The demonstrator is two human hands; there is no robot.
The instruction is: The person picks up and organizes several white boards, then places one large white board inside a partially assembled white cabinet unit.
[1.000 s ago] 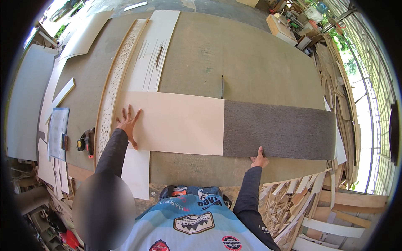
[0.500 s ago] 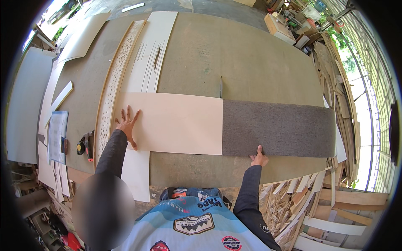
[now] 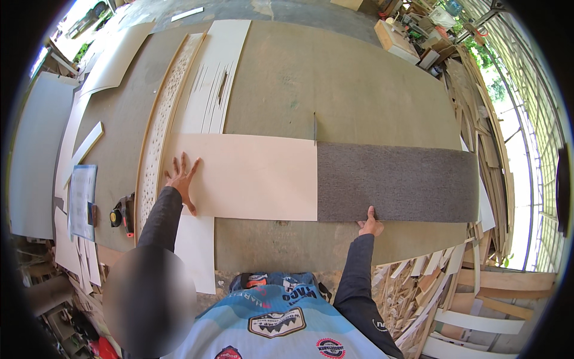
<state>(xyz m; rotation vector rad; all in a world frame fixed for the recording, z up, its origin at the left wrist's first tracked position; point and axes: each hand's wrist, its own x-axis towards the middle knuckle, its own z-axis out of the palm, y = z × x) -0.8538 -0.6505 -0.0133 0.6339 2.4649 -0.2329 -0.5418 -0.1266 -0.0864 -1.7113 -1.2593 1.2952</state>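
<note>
My left hand [image 3: 183, 181] lies open with fingers spread on the left end of a cream sheet [image 3: 257, 178], pressing it flat. A dark grey, grainy-faced sheet [image 3: 406, 182] meets the cream one along a straight upright line, stretching to the table's right edge. At its near edge my right hand [image 3: 371, 225] holds on, thumb on top, the other fingers partly hidden below. A thin upright piece like a metal blade [image 3: 315, 127] stands at the far edge, right where cream and grey meet.
Left of the cream sheet runs a perforated wood-edged strip [image 3: 160, 119]. Beyond lie a slit white board [image 3: 212, 78], a tape measure [image 3: 116, 216], a red-and-black tool [image 3: 127, 218] and a clipboard [image 3: 83, 197]. Wood offcuts [image 3: 412, 287] pile beside the brown table [image 3: 359, 78].
Both hands keep their places on the sheets. The view has shifted very slightly; otherwise nothing has visibly moved.
</note>
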